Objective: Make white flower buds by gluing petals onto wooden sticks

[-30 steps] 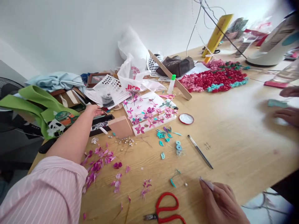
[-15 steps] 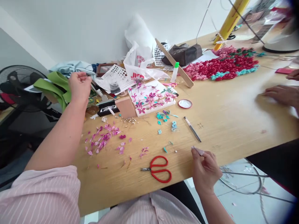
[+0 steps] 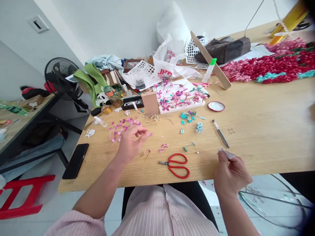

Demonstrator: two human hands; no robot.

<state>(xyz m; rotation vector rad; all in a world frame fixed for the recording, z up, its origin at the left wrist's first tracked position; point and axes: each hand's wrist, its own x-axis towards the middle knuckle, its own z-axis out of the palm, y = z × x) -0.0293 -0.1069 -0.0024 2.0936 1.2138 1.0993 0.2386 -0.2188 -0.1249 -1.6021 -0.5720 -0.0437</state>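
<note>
— Where is the left hand [image 3: 130, 142] sitting, and what is nearest it?

— It is hovering low over the wooden table [image 3: 258, 137], fingers curled loosely with the tips drawn close together. Whether anything is being pinched there cannot be told. The scattered pink petals [image 3: 121, 126] are lying just beyond it, at about eleven o'clock from the fingertips, and a few more loose ones [image 3: 162, 147] are lying at three o'clock.

— And the right hand [image 3: 231, 172]?

— It is resting at the near table edge, thumb and forefinger pressing together on a small pale strip [image 3: 225, 153] that is pointing up and left, toward ten o'clock.

— Which hand is nearer the petals?

— The left, clearly; the right is sitting well apart from them. The red scissors [image 3: 176, 165] are lying between the two hands, blades pointing toward nine o'clock and the handles toward the right hand.

— Anything else close by?

— A slim dark tool [image 3: 220, 133] is lying at twelve o'clock from the right hand, its long axis running from eleven to five. The white foam board [image 3: 182, 98] holding finished pink flowers is standing farther back, at one o'clock from the left hand.
</note>
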